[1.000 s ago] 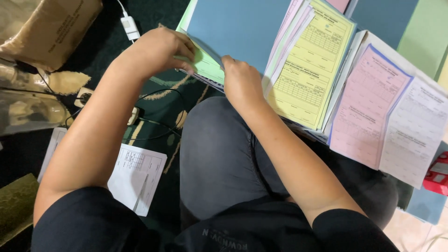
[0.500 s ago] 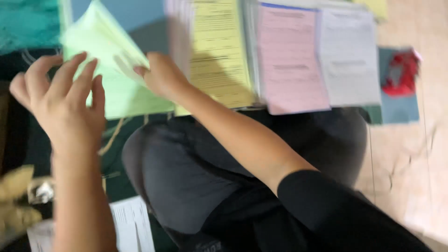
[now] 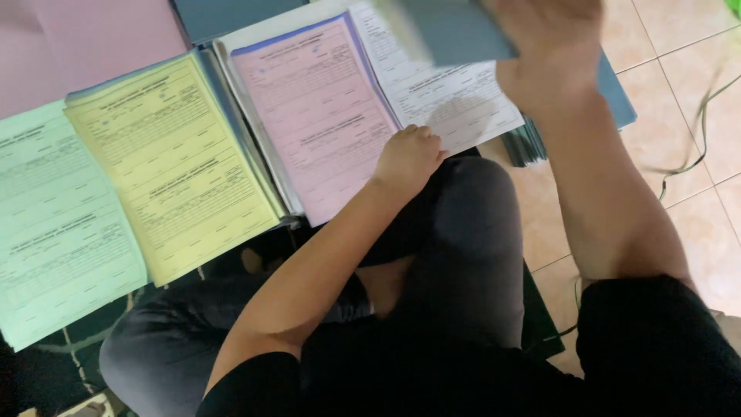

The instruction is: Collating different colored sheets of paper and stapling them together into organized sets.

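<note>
Printed forms lie in a row in front of my crossed legs: a green stack [image 3: 54, 232], a yellow stack [image 3: 170, 162], a pink form [image 3: 316, 108] and a white form [image 3: 455, 100]. My left hand [image 3: 409, 158] rests with curled fingers on the lower edge where the pink and white forms meet. My right hand [image 3: 549, 54] is raised above the white form and grips a blue-grey sheet [image 3: 455, 31], which is blurred. Its far end runs out of the top of the view.
A plain pink sheet [image 3: 93, 38] lies at the top left. A blue folder [image 3: 617, 93] and a dark stack [image 3: 529, 147] sit under the white form's right side. My knee [image 3: 471, 247] is below. On the right is tiled floor [image 3: 695, 232] with a green cable [image 3: 698, 123].
The view has swung right. My left hand left the green sheet and came down on the pink and white forms. My right hand rose with a blue-grey sheet.
</note>
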